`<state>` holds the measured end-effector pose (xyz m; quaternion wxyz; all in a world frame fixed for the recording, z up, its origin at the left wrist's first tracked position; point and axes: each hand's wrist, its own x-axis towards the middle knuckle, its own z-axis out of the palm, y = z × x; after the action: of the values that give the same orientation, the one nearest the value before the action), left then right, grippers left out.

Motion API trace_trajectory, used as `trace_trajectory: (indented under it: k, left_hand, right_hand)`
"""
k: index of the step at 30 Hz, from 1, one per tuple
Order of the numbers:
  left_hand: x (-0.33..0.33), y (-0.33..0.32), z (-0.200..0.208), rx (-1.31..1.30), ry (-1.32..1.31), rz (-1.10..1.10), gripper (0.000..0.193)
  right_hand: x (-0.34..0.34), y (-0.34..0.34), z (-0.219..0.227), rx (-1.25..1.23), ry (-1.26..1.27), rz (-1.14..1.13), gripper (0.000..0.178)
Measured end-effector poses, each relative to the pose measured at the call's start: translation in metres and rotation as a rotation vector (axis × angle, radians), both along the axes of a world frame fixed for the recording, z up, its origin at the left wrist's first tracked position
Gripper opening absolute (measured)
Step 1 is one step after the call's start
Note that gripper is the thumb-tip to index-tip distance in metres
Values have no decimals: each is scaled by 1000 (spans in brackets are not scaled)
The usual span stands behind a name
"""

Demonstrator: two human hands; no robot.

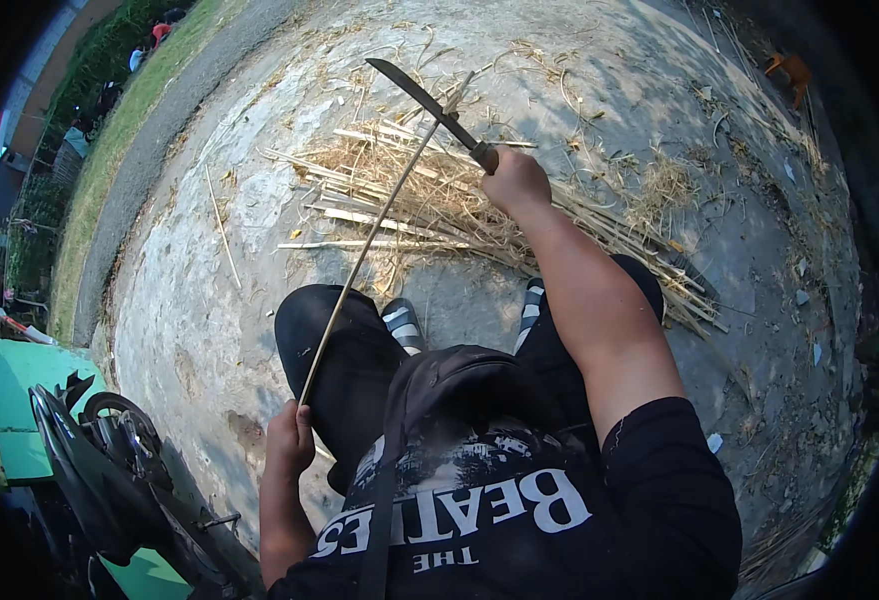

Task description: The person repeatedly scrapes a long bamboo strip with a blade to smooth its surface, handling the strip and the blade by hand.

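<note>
My left hand (pixel 290 438) is closed round the near end of a long thin bamboo strip (pixel 371 232), which slants up and away over my left knee. My right hand (pixel 516 183) grips the handle of a machete (pixel 421 97), its dark blade pointing to the far left. Near its far end the strip meets the blade; whether the edge is cutting into it I cannot tell. Beneath both lies a heap of pale split strips and curly shavings (pixel 414 185) on the ground, in front of my feet.
A single loose strip (pixel 222 226) lies on the concrete ground to the left. More shavings (pixel 665 183) are scattered at the right. A parked motorcycle (pixel 124 470) stands at the lower left, and an orange object (pixel 788 76) at the far right. Grass (pixel 149 110) borders the far left.
</note>
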<state>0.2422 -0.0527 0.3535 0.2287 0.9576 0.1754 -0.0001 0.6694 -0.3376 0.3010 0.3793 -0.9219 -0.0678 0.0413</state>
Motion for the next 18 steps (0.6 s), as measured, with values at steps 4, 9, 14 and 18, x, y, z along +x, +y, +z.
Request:
trace_trajectory:
  k: [4, 9, 14, 18]
  left_hand:
    - [1, 2, 1, -118, 29, 17, 48]
    - [-14, 13, -5, -342, 35, 66, 50]
    - [-60, 17, -4, -232, 87, 66, 50]
    - [-50, 12, 9, -278, 129, 90, 50]
  right_hand:
    - [-18, 12, -2, 12, -120, 48, 23]
    - [-36, 19, 10, -108, -583, 739, 6]
    - [-5, 0, -1, -150, -80, 142, 18]
    - [-8, 8, -6, -207, -35, 166, 26]
